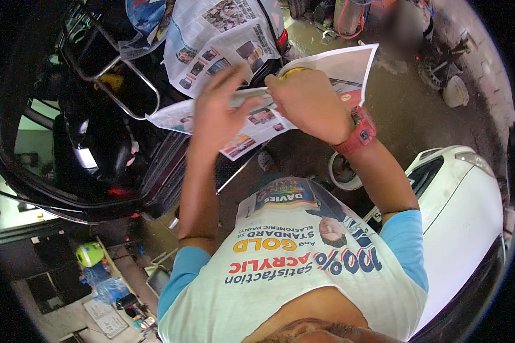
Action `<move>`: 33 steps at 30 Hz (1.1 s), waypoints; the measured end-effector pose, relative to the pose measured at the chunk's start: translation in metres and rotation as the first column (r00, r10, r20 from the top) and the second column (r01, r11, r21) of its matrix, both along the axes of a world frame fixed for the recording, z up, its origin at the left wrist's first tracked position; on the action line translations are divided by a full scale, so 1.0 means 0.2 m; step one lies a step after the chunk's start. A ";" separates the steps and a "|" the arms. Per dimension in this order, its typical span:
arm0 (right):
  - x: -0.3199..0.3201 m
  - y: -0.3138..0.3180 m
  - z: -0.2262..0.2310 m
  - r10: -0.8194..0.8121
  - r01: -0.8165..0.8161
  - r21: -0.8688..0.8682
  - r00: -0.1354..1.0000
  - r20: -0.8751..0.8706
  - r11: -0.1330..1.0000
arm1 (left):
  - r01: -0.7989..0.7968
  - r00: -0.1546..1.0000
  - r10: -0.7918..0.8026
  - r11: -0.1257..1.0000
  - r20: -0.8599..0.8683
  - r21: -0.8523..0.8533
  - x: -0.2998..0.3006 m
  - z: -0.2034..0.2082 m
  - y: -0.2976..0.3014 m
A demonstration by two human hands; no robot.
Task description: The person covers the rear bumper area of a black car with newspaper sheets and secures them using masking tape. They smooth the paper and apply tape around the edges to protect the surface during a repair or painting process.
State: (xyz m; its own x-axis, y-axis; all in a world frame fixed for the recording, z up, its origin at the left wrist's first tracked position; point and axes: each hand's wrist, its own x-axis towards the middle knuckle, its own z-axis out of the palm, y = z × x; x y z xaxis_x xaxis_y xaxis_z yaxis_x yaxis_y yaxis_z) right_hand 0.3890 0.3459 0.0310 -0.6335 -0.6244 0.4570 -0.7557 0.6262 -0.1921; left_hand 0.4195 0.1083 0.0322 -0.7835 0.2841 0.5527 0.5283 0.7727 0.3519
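A loose newspaper sheet [353,64] spreads in front of me, its right corner lifted and its lower part hanging down. My right hand [315,103] is closed at the sheet's upper edge. It grips what looks like a yellow roll of tape [295,71], mostly hidden behind the fist. My left hand [220,108], blurred by motion, hovers over the sheet's left part with thumb and fingers apart. Just beyond, more newspaper [212,34] covers part of a dark vehicle.
To the left stands the dark vehicle [154,188] with a bent metal rail [146,86]. A white car [463,194] is at the right. A round white-rimmed container [357,184] stands under my right forearm. A pale bucket [455,92] sits at the far right.
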 end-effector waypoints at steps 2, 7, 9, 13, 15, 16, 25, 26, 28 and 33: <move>0.00 -0.03 0.03 -0.006 0.005 0.110 1.000 0.004 0.994 | -0.001 0.970 -0.034 0.990 0.241 0.143 -0.02 -0.05 0.04; -0.09 0.19 0.03 -0.019 0.017 0.143 1.000 0.011 0.990 | -0.043 0.997 0.041 0.999 0.060 0.031 -0.03 -0.15 -0.04; -0.13 0.28 0.02 -0.087 0.076 0.180 0.995 0.057 0.981 | -0.043 0.998 0.042 0.998 0.039 0.036 -0.01 -0.20 -0.07; -0.18 0.33 -0.04 -0.114 0.092 0.189 0.987 0.110 0.978 | -0.031 0.998 0.029 0.999 0.057 0.030 0.00 -0.20 -0.07; -0.17 0.32 -0.06 -0.148 0.116 0.220 0.980 0.135 0.969 | -0.022 0.997 0.021 1.000 0.077 0.015 0.00 -0.19 -0.07; -0.17 0.31 -0.08 -0.169 0.135 0.225 0.976 0.140 0.965 | -0.017 0.996 0.016 1.000 0.090 0.004 0.00 -0.18 -0.07; -0.13 0.24 -0.24 -0.173 0.159 0.115 0.977 0.125 0.981 | 0.037 0.977 -0.041 0.999 0.208 0.026 0.05 -0.23 -0.11; -0.12 0.24 -0.24 -0.169 0.152 0.118 0.975 0.143 0.981 | 0.037 0.974 -0.043 0.999 0.221 0.028 0.05 -0.23 -0.11; -0.10 0.23 -0.29 -0.182 0.170 0.087 0.971 0.156 0.982 | 0.038 0.967 -0.048 0.998 0.250 0.046 0.06 -0.27 -0.12; 0.04 0.21 -0.42 -0.304 0.369 -0.058 0.836 0.456 0.928 | -0.015 0.948 -0.009 0.997 0.318 0.072 0.12 -0.42 -0.14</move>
